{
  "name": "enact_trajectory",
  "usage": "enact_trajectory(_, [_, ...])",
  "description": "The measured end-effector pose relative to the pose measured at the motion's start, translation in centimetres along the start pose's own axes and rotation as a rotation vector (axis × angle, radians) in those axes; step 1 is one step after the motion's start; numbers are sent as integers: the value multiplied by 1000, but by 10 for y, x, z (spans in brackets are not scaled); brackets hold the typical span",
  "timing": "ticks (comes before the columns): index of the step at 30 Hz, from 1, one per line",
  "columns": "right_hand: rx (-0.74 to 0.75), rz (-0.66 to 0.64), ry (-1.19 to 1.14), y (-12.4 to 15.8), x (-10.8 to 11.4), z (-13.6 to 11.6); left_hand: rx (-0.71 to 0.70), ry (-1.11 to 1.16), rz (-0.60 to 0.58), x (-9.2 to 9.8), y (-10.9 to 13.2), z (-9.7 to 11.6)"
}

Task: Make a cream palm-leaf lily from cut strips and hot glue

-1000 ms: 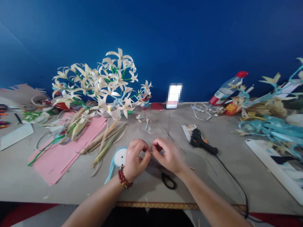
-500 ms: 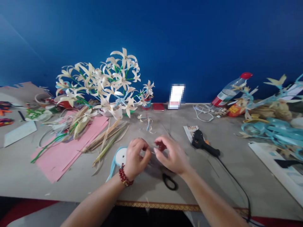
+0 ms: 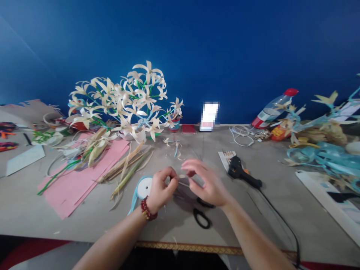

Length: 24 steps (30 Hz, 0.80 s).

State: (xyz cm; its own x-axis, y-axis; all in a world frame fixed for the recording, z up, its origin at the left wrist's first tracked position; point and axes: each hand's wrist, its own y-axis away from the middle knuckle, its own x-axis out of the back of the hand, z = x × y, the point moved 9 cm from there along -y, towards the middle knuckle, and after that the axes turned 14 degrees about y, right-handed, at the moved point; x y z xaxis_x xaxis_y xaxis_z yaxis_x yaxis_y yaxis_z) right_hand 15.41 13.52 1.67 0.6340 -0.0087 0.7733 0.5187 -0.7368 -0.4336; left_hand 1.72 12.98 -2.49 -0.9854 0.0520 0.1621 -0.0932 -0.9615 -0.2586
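My left hand [image 3: 163,186], with a red bead bracelet at its wrist, pinches a small pale piece [image 3: 182,176], perhaps a bit of husk, with a thin strip [image 3: 184,183] sticking out to the right. My right hand [image 3: 206,182] is just right of it, fingers curved and thumb apart, with nothing plainly gripped. Under the hands on the table lie black-handled scissors [image 3: 202,218], their blades in shadow. A white spool [image 3: 144,187] of light blue ribbon lies beside my left hand, partly covered by it.
Dried husks [image 3: 126,176] and pink paper [image 3: 70,191] lie left. Pale husk flowers [image 3: 146,99] stand behind. At right are a black glue gun [image 3: 243,174] with its cord, a tilted bottle [image 3: 270,110] and blue ribbon [image 3: 323,157]. A bright phone [image 3: 209,116] leans at the wall.
My right hand has moved slightly right, away from the left, and its fingers have spread. The pale piece at my left fingertips now shows, and more of the scissors is visible.
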Motion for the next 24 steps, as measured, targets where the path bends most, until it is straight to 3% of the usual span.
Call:
enact_trajectory(4, [110,-92,64,-2,-10,-12,188,217,-74,-6,-3,-18])
enact_trajectory(9, [-4,-145,-153,-1,-16,0,382,474,-190,-20,0,-34])
enact_trajectory(14, [-307,-226,-544,5,-33,23,286,596,-122,-13,-5,-26])
enact_trajectory(17, [-462,-243,-727,10,-43,34,224,570,-156,-13,-5,-19])
enact_trajectory(24, [-536,-272,-866,14,-52,38,246,571,-186,-21,-2,-18])
